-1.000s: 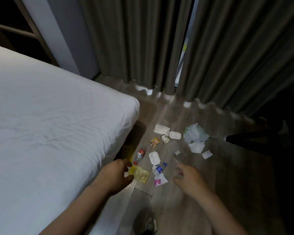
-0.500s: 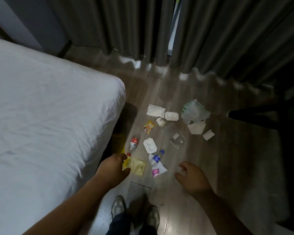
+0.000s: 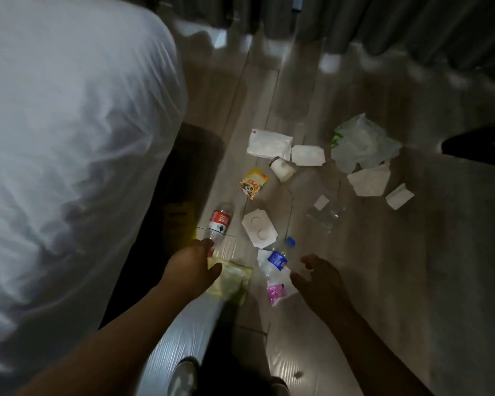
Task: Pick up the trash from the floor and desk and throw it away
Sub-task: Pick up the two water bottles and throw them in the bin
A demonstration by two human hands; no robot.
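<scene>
Left hand point(image 3: 192, 270): fingers curled, thumb across the near edge of the yellow packet point(image 3: 235, 281), gripping it; can't tell if the packet is off the floor point(image 3: 412, 252). Right hand point(image 3: 322, 281): spread, fingers loosely bent, holding nothing, just right of the blue-label bottle point(image 3: 275, 260). That bottle lies on its side, blue cap pointing away, and a pink wrapper point(image 3: 276, 293) sits just below it. The red-label bottle point(image 3: 219, 221) is also on its side, with its near end at the left hand's knuckles. Fill level of either bottle: can't tell. The white blister tray point(image 3: 259, 228) lies flat between the two bottles. Farther out are a cartoon snack packet point(image 3: 253, 182) and a small white cup point(image 3: 282, 168) tipped over, its contents not visible. Two white pouches point(image 3: 269, 144) lie side by side beyond the cup. Clear crumpled plastic point(image 3: 326, 215) is ahead of the right hand. Farther right there's a translucent plastic bag point(image 3: 360, 144) with torn white paper point(image 3: 369, 180) touching its near edge. Everything sits on grey wood-look planks. A white bed point(image 3: 69, 138) fills the left side, and grey curtains point(image 3: 412, 24) reach the floor at the top.
</scene>
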